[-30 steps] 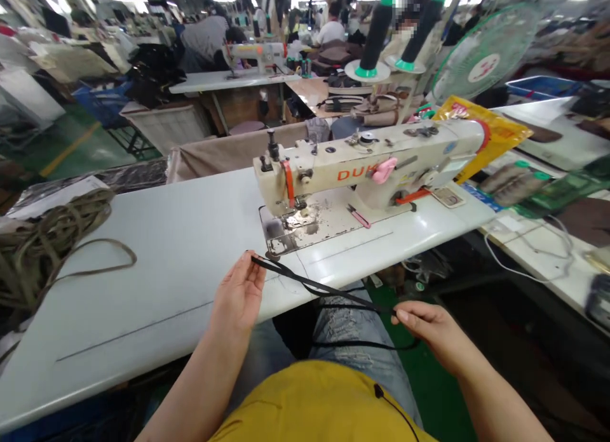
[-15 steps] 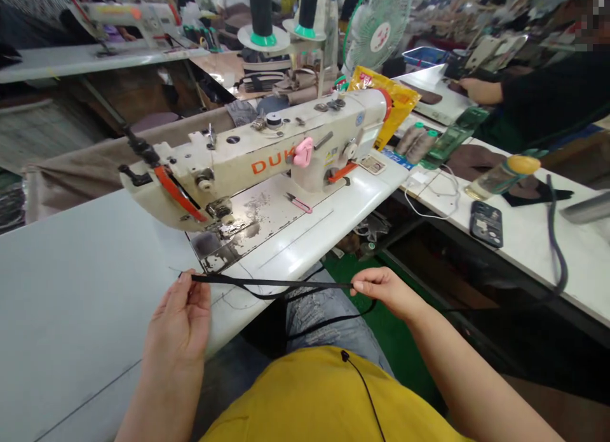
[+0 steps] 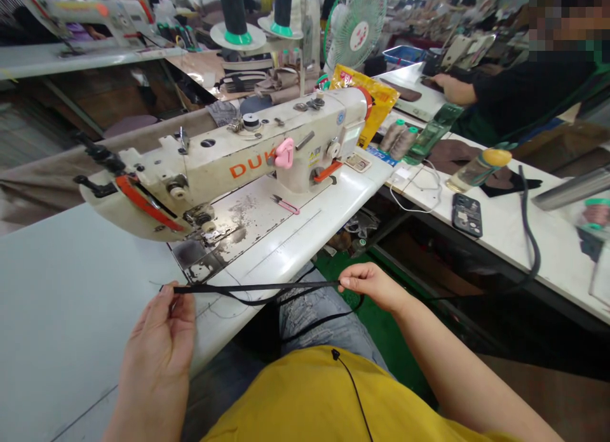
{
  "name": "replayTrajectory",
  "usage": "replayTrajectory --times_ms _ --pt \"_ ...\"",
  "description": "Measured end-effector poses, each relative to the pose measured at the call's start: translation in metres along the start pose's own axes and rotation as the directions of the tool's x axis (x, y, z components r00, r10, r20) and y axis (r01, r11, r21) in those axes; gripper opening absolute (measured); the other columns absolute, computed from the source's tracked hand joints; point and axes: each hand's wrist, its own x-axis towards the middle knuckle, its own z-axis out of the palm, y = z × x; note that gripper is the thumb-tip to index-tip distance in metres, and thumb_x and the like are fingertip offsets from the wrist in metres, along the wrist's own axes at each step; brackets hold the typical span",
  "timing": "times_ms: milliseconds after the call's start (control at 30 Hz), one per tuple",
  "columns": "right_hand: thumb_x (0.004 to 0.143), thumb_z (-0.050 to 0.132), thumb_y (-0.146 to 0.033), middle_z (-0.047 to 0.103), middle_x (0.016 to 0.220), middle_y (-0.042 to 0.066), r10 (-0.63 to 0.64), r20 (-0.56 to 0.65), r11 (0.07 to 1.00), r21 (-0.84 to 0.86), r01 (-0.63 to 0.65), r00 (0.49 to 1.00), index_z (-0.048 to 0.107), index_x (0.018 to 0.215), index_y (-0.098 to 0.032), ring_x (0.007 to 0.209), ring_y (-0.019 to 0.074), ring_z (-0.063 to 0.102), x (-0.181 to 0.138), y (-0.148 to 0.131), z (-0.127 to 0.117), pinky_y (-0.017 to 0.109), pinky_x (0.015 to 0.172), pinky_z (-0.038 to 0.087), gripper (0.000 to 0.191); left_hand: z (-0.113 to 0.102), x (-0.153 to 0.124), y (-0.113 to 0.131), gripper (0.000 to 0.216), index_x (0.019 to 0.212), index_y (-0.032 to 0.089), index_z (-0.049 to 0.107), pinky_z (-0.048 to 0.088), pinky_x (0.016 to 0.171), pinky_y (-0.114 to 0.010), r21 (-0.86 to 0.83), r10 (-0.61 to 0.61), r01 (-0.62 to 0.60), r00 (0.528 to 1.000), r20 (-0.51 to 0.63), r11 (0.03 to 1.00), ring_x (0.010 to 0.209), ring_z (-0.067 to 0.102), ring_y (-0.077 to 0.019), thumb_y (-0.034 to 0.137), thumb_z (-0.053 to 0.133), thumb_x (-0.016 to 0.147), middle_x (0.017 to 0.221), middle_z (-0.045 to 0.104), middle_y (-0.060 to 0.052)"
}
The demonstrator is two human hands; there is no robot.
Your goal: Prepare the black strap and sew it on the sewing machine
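- The left hand [image 3: 159, 340] pinches the black strap [image 3: 260, 286] over the desk [image 3: 71, 283]; too light a grip could let it slip.
- Mid-span, in front of the sewing machine [image 3: 214, 156], its slack loops could tangle if left hanging.
- The right hand [image 3: 369, 286] pinches it too; its long axis runs left to right, nearly level.

Left of mid-frame a sewing machine [image 3: 223, 151] is standing on the tabletop [image 3: 71, 296], snips [image 3: 287, 205] are lying before it, and a strap [image 3: 257, 287] is running below between left hand [image 3: 166, 324] and right hand [image 3: 369, 286].
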Motion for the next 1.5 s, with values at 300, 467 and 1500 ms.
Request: replayTrajectory --times_ms 300,467,1500 --pt "0.073 0.085 -0.057 0.056 0.057 -0.002 -0.002 -0.007 0.999 0.034 0.002 1.000 0.080 0.076 -0.014 0.056 0.0093 0.034 -0.010 0.001 -0.012 0.027 0.054 0.022 0.043 0.012 -0.016 0.003 0.022 0.079 0.013 0.071 0.062 0.071 -0.010 -0.014 -0.020 0.020 0.999 0.034 1.000 0.069 0.068 -0.0060 -0.002 0.062 0.093 0.083 0.072 0.001" --pt "0.067 0.089 -0.058 0.053 0.052 -0.003 0.019 -0.075 0.994 0.108 -0.011 0.997 0.080 0.079 -0.013 0.050 0.0070 0.030 -0.032 0.017 -0.041 0.026 0.050 0.016 0.047 0.019 -0.042 -0.011 0.017 0.087 0.012 0.075 0.063 0.068 -0.011 0.074 -0.137 0.132 0.988 0.072 0.988 0.068 0.069 -0.0066 -0.001 0.065 0.090 0.085 0.075 -0.001" --pt "0.061 0.091 -0.059 0.056 0.053 -0.001 0.067 -0.205 0.980 0.195 -0.026 0.976 0.079 0.077 -0.013 0.052 0.0075 0.032 -0.084 0.072 -0.089 0.025 0.049 0.019 0.050 0.046 -0.076 -0.051 0.014 0.085 0.013 0.077 0.063 0.069 -0.012 0.233 -0.209 0.157 0.952 0.221 0.960 0.070 0.070 -0.0084 0.004 0.068 0.088 0.088 0.075 -0.003"
